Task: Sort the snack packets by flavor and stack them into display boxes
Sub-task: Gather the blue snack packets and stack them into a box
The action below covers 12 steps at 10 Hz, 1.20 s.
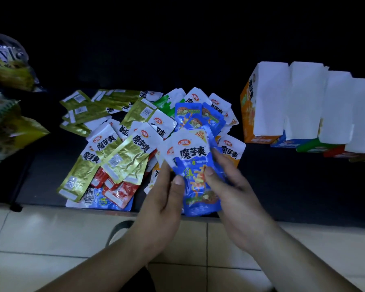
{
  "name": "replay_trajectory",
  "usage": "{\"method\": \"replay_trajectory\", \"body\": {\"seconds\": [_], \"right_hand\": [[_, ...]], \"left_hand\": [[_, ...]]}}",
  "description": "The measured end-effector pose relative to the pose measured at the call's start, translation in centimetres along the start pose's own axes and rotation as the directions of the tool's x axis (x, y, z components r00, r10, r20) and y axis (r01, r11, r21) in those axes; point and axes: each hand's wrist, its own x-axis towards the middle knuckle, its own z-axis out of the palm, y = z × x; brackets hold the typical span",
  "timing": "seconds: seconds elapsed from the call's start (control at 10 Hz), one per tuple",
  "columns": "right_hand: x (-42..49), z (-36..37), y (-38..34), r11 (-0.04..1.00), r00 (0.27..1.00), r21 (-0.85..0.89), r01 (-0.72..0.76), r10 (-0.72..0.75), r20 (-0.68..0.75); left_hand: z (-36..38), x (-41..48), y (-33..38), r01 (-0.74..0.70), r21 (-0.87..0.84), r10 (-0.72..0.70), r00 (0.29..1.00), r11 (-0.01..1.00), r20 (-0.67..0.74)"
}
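1. Both hands are holding a small stack of blue snack packets above the near edge of a dark table, upright and tilted slightly to the left, printed face towards the camera
2. The left hand is pinching the stack's left edge, thumb lying across the front and fingers curling behind it
3. The right hand is gripping the right edge, thumb pressing on the blue front, fingertips reaching up beside the white top of the packet
4. At least one more white-topped packet is peeking out behind the front one on the left; how many are in the stack I cannot tell
5. Behind the hands a loose pile of packets is lying spread over the table: gold ones are dominating the left, red ones are showing beneath them near the front edge, a green one and more blue ones are lying further back, and an orange one is sitting just right of the held stack
6. A row of display boxes is standing at the right of the table, well apart from the hands, white flaps raised; the bases are showing orange, blue, green and red in turn
7. Large snack bags are sitting at the far left edge
8. Pale floor tiles are showing below the table
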Motion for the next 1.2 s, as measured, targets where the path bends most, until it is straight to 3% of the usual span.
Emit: {"method": "replay_trajectory", "body": {"seconds": [0.1, 0.2, 0.3, 0.4, 0.5, 0.7, 0.9, 1.0, 1.2], "right_hand": [[-0.3, 0.5, 0.8, 0.995, 0.999, -0.096, 0.015, -0.020, -0.048], [0.1, 0.0, 0.8, 0.952, 0.995, -0.305, 0.028, -0.054, -0.080], [0.2, -0.3, 0.5, 0.890, 0.998, -0.455, 0.009, -0.034, -0.047], [-0.2, 0.4, -0.4, 0.813, 0.995, -0.580, -0.049, 0.091, 0.044], [-0.5, 0.6, -0.5, 0.813, 0.995, -0.581, -0.046, 0.088, 0.043], [-0.7, 0.8, 0.3, 0.905, 0.989, -0.403, -0.139, 0.151, -0.002], [-0.9, 0.2, 0.0, 0.944, 1.000, -0.328, -0.028, 0.025, -0.013], [0.0, -2.3, -0.5, 0.874, 0.985, -0.485, 0.010, -0.092, -0.146], [0.0, -3.9, -0.3, 0.824, 0.981, -0.564, 0.043, -0.142, -0.134]], "left_hand": [[0.6, 0.0, 0.8, 0.067, -0.101, -0.066, 0.998, 0.993, 0.014], [0.5, 0.4, -0.1, 0.129, -0.137, -0.129, 0.992, 0.982, 0.004], [0.2, 0.1, -1.1, 0.130, -0.099, -0.125, 0.991, 0.987, 0.057], [0.2, -0.5, -1.8, -0.034, 0.041, 0.027, 0.984, 0.999, 0.174], [0.4, -0.5, -2.5, -0.099, 0.131, 0.072, 0.978, 0.986, 0.197], [0.4, -0.5, -3.0, -0.187, 0.153, 0.173, 0.980, 0.970, 0.100], [-0.2, 0.0, -2.6, -0.334, 0.200, 0.281, 0.926, 0.921, 0.252], [-2.6, 2.5, -5.3, -0.445, 0.468, 0.375, 0.896, 0.763, 0.240], [-4.1, 4.6, -7.9, -0.479, 0.765, 0.270, 0.877, 0.431, 0.398]]}}
